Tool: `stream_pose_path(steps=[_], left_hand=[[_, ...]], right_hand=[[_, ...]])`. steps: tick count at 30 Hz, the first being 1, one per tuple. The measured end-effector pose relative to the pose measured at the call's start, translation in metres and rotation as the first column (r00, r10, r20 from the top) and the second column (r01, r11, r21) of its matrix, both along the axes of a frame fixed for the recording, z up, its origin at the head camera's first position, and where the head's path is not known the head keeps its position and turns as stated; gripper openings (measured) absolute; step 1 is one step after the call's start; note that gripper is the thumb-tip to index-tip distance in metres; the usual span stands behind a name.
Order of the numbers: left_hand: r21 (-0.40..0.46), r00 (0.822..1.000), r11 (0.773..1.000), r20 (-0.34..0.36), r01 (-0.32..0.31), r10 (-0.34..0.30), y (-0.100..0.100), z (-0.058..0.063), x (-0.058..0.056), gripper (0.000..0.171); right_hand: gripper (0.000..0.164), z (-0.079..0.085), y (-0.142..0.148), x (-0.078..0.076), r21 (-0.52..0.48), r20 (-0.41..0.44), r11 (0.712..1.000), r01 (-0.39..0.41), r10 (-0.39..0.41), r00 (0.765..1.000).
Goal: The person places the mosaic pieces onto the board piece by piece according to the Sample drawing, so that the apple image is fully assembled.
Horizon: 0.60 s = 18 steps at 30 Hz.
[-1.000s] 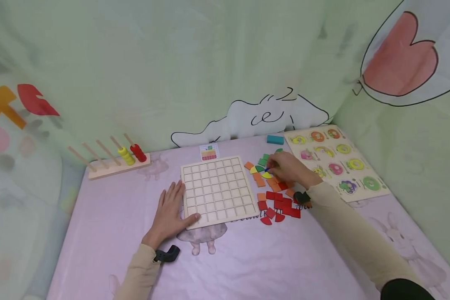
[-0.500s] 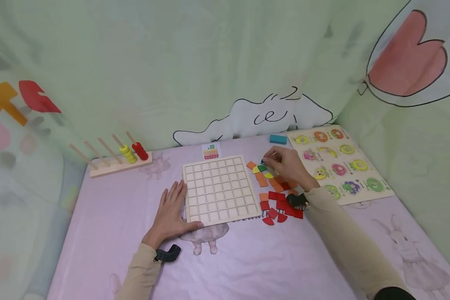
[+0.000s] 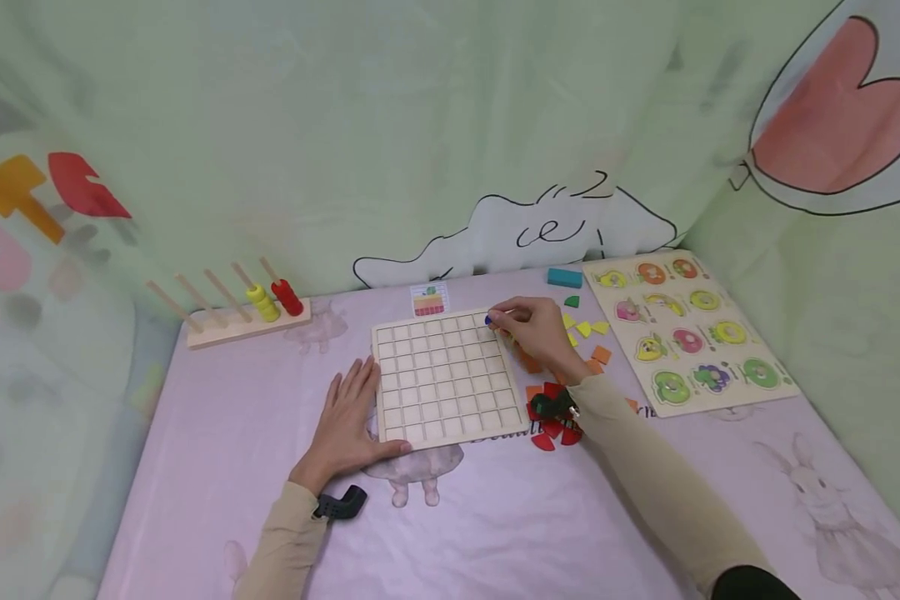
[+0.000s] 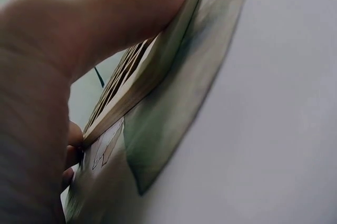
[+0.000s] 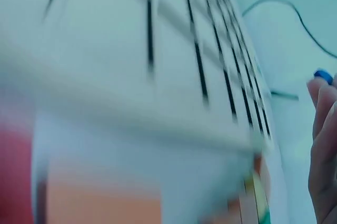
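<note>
A pale wooden grid board [image 3: 450,379] lies on the pink-lilac cloth. My left hand [image 3: 345,425] rests against its left side with fingers extended; in the left wrist view the thumb [image 4: 131,11] presses on the board's edge. Over the board's far right corner, my right hand [image 3: 536,333] pinches a small blue piece [image 3: 487,320] between thumb and fingertips. The right wrist view shows the piece's rounded blue end [image 5: 323,77] poking out above the fingers. Loose red pieces [image 3: 543,443], orange pieces [image 3: 602,355] and yellow pieces [image 3: 583,329] lie right of the board, partly hidden under the right hand and forearm.
Behind the board lies a small printed card [image 3: 429,300]. A peg counting rack [image 3: 249,325] with yellow and red beads stands at the back left. At the right are a fruit puzzle board [image 3: 697,404], a teal block [image 3: 565,277] and a green piece [image 3: 572,301].
My right hand has moved left from the loose pieces to the board's far right corner, carrying the blue piece. The left hand keeps its place on the board.
</note>
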<state>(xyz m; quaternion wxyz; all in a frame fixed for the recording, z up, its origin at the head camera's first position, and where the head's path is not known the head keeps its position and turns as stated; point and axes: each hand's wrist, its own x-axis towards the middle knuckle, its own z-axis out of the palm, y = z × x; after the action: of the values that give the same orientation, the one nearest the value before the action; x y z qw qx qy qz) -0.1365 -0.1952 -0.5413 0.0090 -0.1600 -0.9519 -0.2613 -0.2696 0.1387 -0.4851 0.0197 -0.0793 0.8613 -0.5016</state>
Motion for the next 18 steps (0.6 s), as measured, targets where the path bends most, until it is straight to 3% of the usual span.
stream_pose_path(steps=[6,12,18], left_hand=[[-0.008,1.000,1.000,0.004,-0.002,0.002,-0.001,0.000,-0.001,0.136],[-0.022,1.000,1.000,0.010,-0.003,0.003,-0.001,0.000,-0.002,0.137],[0.014,1.000,1.000,0.008,-0.019,0.019,0.000,0.000,-0.001,0.137]], right_hand=[[0.026,0.000,-0.029,0.000,-0.091,0.085,0.996,-0.020,0.028,0.996],[0.023,-0.005,-0.061,-0.001,0.018,0.088,0.998,-0.064,0.062,0.994],[0.017,-0.015,-0.088,-0.001,0.129,0.041,0.978,-0.162,0.158,0.987]])
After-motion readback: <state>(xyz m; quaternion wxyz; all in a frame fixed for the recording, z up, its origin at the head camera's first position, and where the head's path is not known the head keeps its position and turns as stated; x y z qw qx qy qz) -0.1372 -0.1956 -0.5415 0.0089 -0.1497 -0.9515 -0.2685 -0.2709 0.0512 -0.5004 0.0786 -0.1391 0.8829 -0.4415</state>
